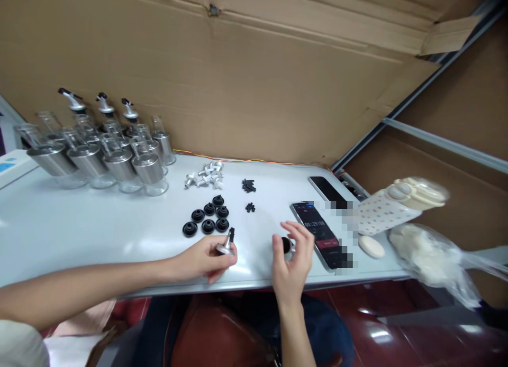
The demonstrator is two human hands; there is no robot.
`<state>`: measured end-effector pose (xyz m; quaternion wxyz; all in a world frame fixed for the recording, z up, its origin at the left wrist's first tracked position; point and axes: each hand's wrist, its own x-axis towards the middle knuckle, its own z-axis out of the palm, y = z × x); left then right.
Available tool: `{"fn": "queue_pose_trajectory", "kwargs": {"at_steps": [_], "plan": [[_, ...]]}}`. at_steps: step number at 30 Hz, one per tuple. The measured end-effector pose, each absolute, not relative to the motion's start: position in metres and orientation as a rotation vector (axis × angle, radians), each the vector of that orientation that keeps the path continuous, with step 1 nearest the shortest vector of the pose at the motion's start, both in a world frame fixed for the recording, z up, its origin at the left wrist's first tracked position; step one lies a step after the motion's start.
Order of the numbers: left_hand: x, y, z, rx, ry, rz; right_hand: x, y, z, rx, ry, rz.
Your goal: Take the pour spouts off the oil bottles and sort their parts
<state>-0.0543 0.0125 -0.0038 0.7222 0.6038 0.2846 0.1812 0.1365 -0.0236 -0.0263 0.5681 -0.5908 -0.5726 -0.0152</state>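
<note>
My left hand [212, 258] is closed on a silver pourer spout [226, 247] with a black tip pointing up, held just above the table's front edge. To the right, my right hand [293, 250] has its fingers curved and apart. Within the gap between thumb and fingers shows a black and silver piece [286, 245], partly hidden by the hand; whether the fingers touch it is unclear. Several black round stoppers [209, 209] lie beyond my left hand. Behind them is a pile of silver spouts [206, 175]. Small black tips [248, 185] and tiny black caps [250, 207] form two little heaps.
Several glass bottles with metal sleeves [119, 166] crowd the left back, some fitted with pourers [106, 107]. Right of my right hand lie a phone running a timer [317, 232], another phone [327, 191], a flask [391, 208], a pale oval object [371, 246] and a plastic bag [426, 256].
</note>
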Motion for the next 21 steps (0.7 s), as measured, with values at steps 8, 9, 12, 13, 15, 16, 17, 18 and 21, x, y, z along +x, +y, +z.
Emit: {"fn": "queue_pose_trajectory", "kwargs": {"at_steps": [8, 9, 12, 13, 15, 16, 17, 18, 21], "plan": [[-0.054, 0.017, -0.011, 1.384, 0.576, 0.408, 0.106, -0.007, -0.021, -0.964, -1.924, 0.389], [-0.054, 0.017, -0.012, 1.387, 0.564, 0.412, 0.104, -0.006, -0.022, -0.955, -1.927, 0.391], [-0.054, 0.017, -0.015, 1.4, 0.553, 0.42, 0.101, -0.005, -0.023, -0.983, -1.956, 0.327], [-0.054, 0.017, -0.015, 1.393, 0.561, 0.419, 0.1, -0.006, -0.023, -1.006, -1.969, 0.293], [-0.053, 0.016, -0.014, 1.365, 0.579, 0.407, 0.099, -0.007, -0.023, -1.046, -1.99, 0.231], [-0.053, 0.016, -0.013, 1.353, 0.585, 0.39, 0.099, -0.008, -0.023, -1.056, -1.993, 0.205], [-0.053, 0.016, -0.012, 1.346, 0.588, 0.367, 0.098, -0.009, -0.023, -1.06, -1.994, 0.182], [-0.053, 0.016, -0.011, 1.342, 0.592, 0.343, 0.098, -0.009, -0.024, -1.06, -1.996, 0.162], [-0.054, 0.017, -0.009, 1.333, 0.595, 0.302, 0.098, -0.009, -0.024, -1.054, -2.007, 0.116]]}}
